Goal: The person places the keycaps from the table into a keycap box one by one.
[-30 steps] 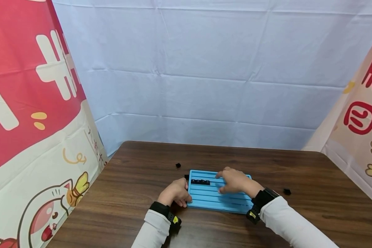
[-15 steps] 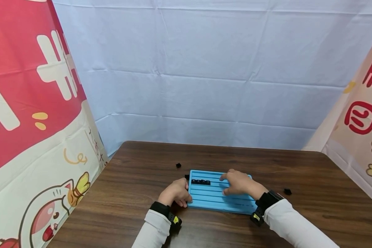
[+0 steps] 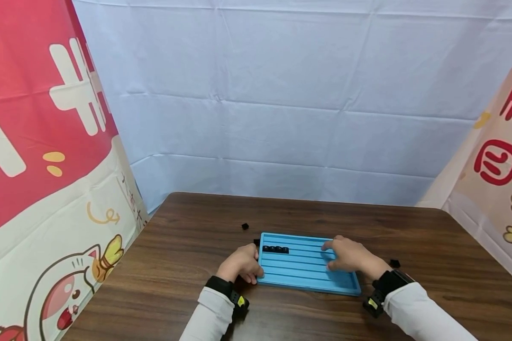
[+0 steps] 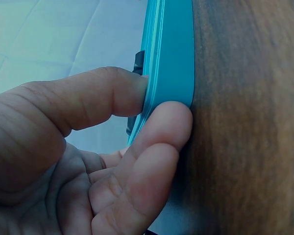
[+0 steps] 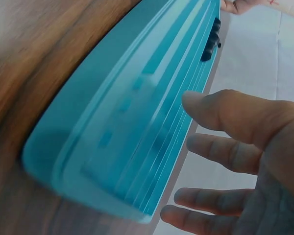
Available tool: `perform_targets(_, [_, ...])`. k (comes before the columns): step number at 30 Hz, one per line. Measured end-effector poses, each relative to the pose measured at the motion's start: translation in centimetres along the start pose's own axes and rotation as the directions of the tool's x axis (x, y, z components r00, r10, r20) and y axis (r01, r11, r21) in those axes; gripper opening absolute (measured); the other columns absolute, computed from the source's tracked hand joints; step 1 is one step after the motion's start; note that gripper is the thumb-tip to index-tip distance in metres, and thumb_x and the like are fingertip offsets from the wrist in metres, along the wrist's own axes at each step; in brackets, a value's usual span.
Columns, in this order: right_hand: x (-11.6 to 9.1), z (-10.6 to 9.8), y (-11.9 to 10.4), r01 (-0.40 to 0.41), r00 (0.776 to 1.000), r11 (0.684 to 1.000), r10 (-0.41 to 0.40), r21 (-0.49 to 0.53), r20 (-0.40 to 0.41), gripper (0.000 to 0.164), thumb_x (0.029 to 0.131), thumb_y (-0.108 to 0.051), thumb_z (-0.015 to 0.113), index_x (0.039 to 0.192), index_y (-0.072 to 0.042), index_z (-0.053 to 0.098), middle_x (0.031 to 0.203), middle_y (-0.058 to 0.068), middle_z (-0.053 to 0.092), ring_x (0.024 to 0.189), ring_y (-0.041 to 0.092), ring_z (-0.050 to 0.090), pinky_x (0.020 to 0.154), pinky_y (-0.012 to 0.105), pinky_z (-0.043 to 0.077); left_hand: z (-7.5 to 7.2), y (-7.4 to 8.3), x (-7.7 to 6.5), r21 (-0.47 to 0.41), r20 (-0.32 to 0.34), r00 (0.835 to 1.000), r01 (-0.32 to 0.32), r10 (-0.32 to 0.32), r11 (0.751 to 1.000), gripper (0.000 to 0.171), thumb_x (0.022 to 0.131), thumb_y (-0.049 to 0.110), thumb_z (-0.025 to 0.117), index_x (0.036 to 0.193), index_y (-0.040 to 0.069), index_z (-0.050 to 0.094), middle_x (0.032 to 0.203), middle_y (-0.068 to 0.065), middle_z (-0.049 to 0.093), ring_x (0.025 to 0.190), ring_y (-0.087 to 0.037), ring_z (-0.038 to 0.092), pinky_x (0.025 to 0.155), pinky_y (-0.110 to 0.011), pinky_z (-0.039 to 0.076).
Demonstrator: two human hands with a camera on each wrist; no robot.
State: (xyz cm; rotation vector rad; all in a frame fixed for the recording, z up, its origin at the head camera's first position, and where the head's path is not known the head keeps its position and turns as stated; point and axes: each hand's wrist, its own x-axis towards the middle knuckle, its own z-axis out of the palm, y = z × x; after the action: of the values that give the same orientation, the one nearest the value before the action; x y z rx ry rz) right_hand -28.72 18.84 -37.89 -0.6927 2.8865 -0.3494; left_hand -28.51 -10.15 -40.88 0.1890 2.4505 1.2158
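Observation:
A light blue tray (image 3: 298, 272) with raised ridges running lengthwise lies flat on the brown table. Several small black cube-like pieces (image 3: 275, 249) form a row in a groove near its upper left corner; what they are is too small to tell. My left hand (image 3: 241, 265) pinches the tray's left edge. In the left wrist view the thumb (image 4: 122, 90) presses the top rim and the fingertips (image 4: 169, 122) lie against the side wall. Over the tray's right part, my right hand (image 3: 351, 257) has its fingers spread and holds nothing.
Loose black pieces lie on the table: one beyond the tray (image 3: 245, 226), one by its upper left corner (image 3: 256, 242), and one (image 3: 394, 264) right of the right hand. A pale cloth (image 3: 281, 104) hangs behind the table; printed cloths hang at both sides.
My right hand has moved rightward across the tray, uncovering more of its middle and its lower right corner. The left hand keeps its hold on the edge, and the black row looks unchanged.

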Motion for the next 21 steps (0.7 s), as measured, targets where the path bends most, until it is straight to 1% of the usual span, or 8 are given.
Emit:
perform_targets(4, [-0.6, -0.1, 0.9, -0.027, 1.000, 1.000, 0.027, 0.006, 0.001, 0.043, 0.078, -0.020, 0.076, 0.116, -0.004, 0.062, 0.113, 0.021, 0.053, 0.102, 0.039, 0.053, 0.076, 0.053, 0.046, 0.1, 0.0, 0.1, 0.006, 0.000, 1.000, -0.001, 0.001, 1.000, 0.031, 0.076, -0.006, 0.071, 0.085, 0.002, 0.042, 0.062, -0.019, 0.059, 0.048, -0.023, 0.059, 0.044, -0.031, 0.050])
perform_targets(9, [-1.2, -0.2, 2.0, -0.064, 0.998, 0.998, 0.064, -0.013, -0.009, 0.043, 0.077, -0.020, 0.076, 0.115, -0.003, 0.062, 0.111, 0.021, 0.053, 0.100, 0.040, 0.054, 0.073, 0.055, 0.046, 0.1, -0.1, 0.1, 0.010, -0.001, 1.000, -0.001, 0.001, 1.000, 0.031, 0.075, -0.007, 0.070, 0.086, 0.001, 0.042, 0.061, -0.019, 0.059, 0.048, -0.023, 0.059, 0.044, -0.031, 0.050])
perform_targets(13, [-1.7, -0.4, 2.9, -0.081, 0.997, 0.997, 0.081, -0.009, -0.016, 0.044, 0.078, -0.021, 0.076, 0.115, -0.002, 0.062, 0.109, 0.021, 0.053, 0.099, 0.040, 0.053, 0.072, 0.057, 0.044, 0.1, -0.1, 0.2, 0.009, -0.002, 1.000, -0.003, 0.003, 1.000, 0.031, 0.075, -0.006, 0.071, 0.085, 0.002, 0.042, 0.061, -0.019, 0.059, 0.047, -0.023, 0.059, 0.044, -0.031, 0.050])
perform_targets(18, [-2.4, -0.4, 3.8, -0.089, 0.996, 0.996, 0.088, -0.016, -0.029, 0.047, 0.077, -0.020, 0.077, 0.116, 0.001, 0.061, 0.104, 0.019, 0.054, 0.094, 0.037, 0.055, 0.070, 0.054, 0.046, 0.2, -0.1, 0.3, 0.008, -0.001, 1.000, -0.004, 0.004, 1.000, 0.031, 0.075, -0.006, 0.071, 0.087, 0.001, 0.043, 0.060, -0.018, 0.059, 0.047, -0.022, 0.059, 0.044, -0.031, 0.050])
perform_targets(21, [-2.7, -0.4, 4.2, -0.101, 0.995, 0.995, 0.100, -0.014, -0.029, 0.047, 0.077, -0.019, 0.076, 0.115, 0.002, 0.060, 0.104, 0.021, 0.054, 0.094, 0.038, 0.054, 0.070, 0.053, 0.046, 0.2, -0.1, 0.3, 0.005, 0.002, 1.000, -0.005, 0.005, 1.000, 0.031, 0.075, -0.007, 0.071, 0.089, -0.001, 0.044, 0.061, -0.018, 0.059, 0.047, -0.023, 0.059, 0.044, -0.031, 0.050])
